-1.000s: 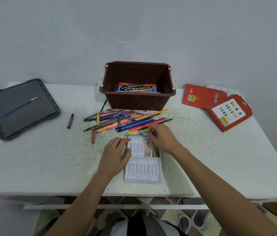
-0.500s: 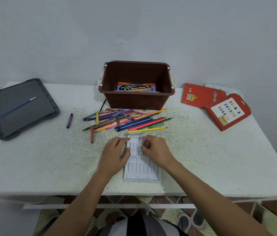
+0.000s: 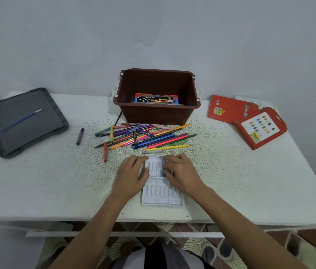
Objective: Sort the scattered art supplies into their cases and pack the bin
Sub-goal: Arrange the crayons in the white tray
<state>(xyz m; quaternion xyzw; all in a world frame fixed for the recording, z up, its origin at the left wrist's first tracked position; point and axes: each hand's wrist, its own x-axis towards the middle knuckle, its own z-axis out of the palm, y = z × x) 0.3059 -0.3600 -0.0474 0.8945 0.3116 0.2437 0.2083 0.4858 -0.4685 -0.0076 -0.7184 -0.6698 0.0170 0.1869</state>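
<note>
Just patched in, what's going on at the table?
A person works at the white tray. The left hand rests on its left edge; the right hand holds a blue crayon over the upper slots. Pencils and pens lie piled behind it, before the brown bin holding a watercolour box.

I see a speckled, rough white tabletop (image 3: 46, 181), a smooth brown plastic bin (image 3: 157, 115), a glossy moulded white plastic tray (image 3: 162, 197), and red cardboard boxes (image 3: 260, 129).

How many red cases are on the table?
2, both at the table's right end: a plain red case farther back, and a red case with a colour chart overlapping its near corner. None looks hidden.
</note>
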